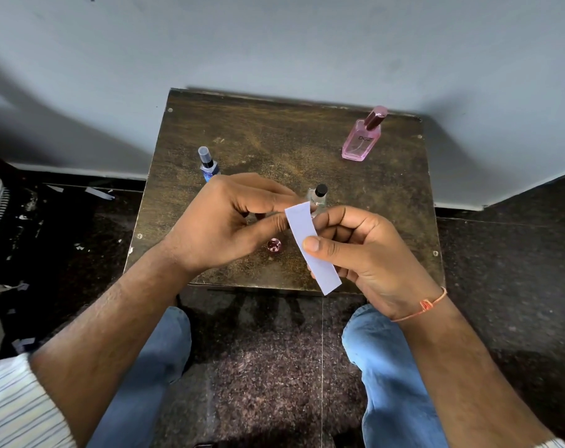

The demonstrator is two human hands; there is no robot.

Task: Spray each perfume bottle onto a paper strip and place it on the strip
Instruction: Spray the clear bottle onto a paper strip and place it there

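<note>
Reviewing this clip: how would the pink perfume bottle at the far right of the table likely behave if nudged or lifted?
The pink perfume bottle stands upright, tall on a narrow base, so a push near its cap would probably tip it. It looks like glass: likely smooth, somewhat slippery and breakable. Its flat sides suggest it would slide, not roll, on the wooden table.

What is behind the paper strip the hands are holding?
Behind the paper strip, a clear bottle with a black cap stands on the table. Its base is hidden by the strip and the fingers of both hands, left hand and right hand.
</note>
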